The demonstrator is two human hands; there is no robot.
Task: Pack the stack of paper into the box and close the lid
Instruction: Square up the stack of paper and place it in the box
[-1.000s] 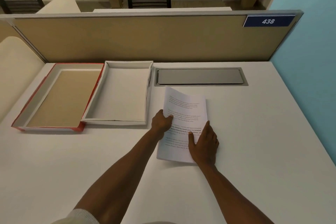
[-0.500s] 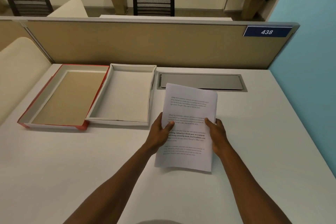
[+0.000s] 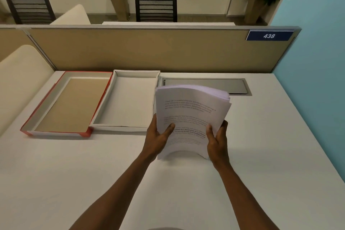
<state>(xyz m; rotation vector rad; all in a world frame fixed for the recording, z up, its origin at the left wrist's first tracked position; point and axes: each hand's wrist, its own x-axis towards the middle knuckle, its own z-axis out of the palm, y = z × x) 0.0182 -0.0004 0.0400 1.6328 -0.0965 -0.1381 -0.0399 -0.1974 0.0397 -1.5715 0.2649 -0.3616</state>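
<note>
We see the stack of paper (image 3: 188, 117) held above the desk (image 3: 270, 145) in a two-handed grip, the sheets bowed upward across their width so that the near edge arches clear of the surface. The left hand (image 3: 156, 140) clasps the left edge of the stack in its lower half, thumb laid over the printed top sheet and fingers hidden beneath; the right hand (image 3: 217, 142) clasps the right edge at about the same height, thumb likewise on top. Most of the stack thus extends beyond the grip, away from the person, with its far edge fanned slightly so that individual sheets show. We note that the stack lies just right of the open white box (image 3: 128, 127), its left edge overlapping the box's right wall in this view; whether the two touch, we cannot tell. The red-sided lid (image 3: 56, 132) lies inverted on the desk, directly left of the box and against it. Behind the stack, a grey cable hatch (image 3: 237, 86) is set into the desk near the partition (image 3: 149, 50).
</note>
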